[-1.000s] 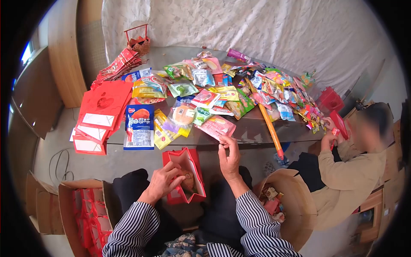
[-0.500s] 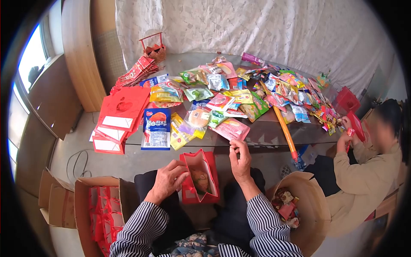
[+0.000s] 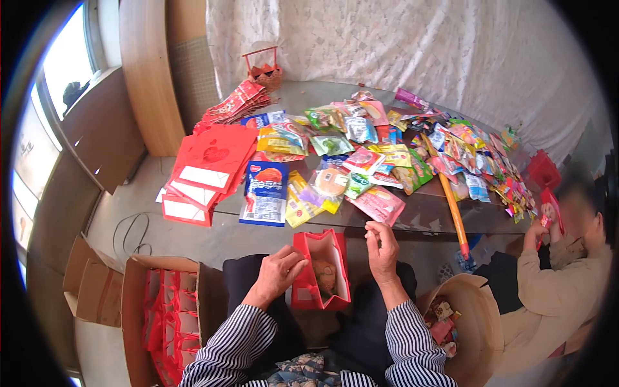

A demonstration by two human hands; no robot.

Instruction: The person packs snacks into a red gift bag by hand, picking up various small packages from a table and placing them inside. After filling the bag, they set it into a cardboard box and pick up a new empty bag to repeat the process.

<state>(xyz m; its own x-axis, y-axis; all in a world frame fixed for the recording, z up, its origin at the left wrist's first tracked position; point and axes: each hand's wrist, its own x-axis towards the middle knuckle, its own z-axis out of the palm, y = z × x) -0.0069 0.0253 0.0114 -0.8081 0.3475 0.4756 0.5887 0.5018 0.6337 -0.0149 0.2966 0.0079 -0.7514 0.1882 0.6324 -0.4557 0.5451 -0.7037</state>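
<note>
A red paper gift bag stands upright and open between my knees, with a brownish packaged item inside. My left hand is at the bag's left side, fingers curled over its rim. To the right of the bag, my right hand is raised with fingertips drawn together; whatever they may hold is hidden. Just above those fingertips lies a pink snack packet at the table's front edge. A blue snack packet and a yellow packet lie near that edge too.
Flat red bags are stacked at the table's left. A snack heap and an orange stick lie rightward. A carton of red bags is at my left, a round bin at my right. Another person sits at far right.
The view has swung left, so everything appears shifted to the right. Both hands keep nearly the same places beside the bag. The other person's hands have moved slightly.
</note>
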